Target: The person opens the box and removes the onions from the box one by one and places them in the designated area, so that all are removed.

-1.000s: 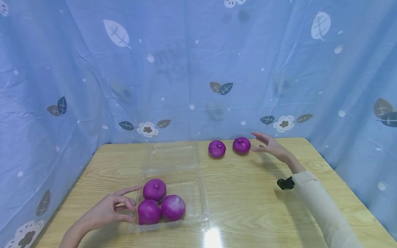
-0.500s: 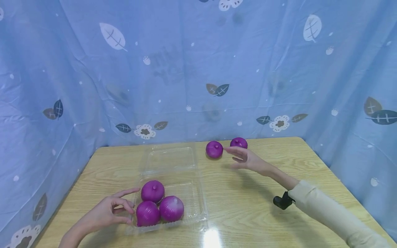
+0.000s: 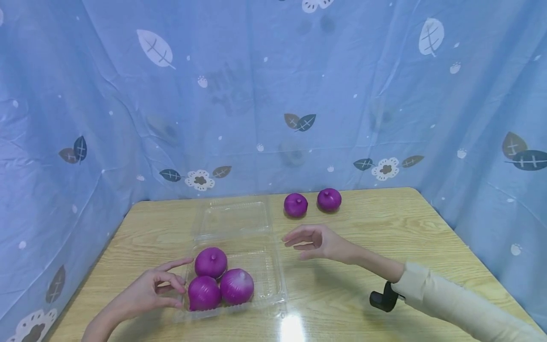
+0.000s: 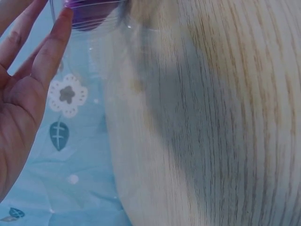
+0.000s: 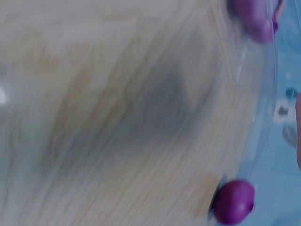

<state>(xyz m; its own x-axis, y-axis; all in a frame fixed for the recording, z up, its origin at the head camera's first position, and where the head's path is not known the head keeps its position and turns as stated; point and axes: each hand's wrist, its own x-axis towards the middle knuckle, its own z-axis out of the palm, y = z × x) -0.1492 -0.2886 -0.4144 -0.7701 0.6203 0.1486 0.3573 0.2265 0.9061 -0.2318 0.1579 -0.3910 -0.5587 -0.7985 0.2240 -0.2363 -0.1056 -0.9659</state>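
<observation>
Three purple onions, a rear one [image 3: 211,262], a front left one [image 3: 204,293] and a front right one [image 3: 237,286], sit in the left part of a clear plastic clamshell box [image 3: 269,280], its lid laid back. My left hand [image 3: 147,290] rests at the box's left side. In the left wrist view its fingertips [image 4: 65,21] touch the clear wall by an onion. My right hand [image 3: 318,243] hovers above the table right of the box, fingers loosely curved, holding nothing. Behind it lie two more onions, a nearer one [image 3: 296,205] and a farther right one [image 3: 329,200].
The wood-grain table [image 3: 342,304] ends at a blue patterned curtain [image 3: 256,95] at the back and sides. The open lid [image 3: 235,216] lies towards the back edge. A black device [image 3: 383,298] hangs under my right wrist.
My right hand has moved left and nearer, from beside the farther right onion, past the two loose onions, towards the box. My left hand and the onions stay put.
</observation>
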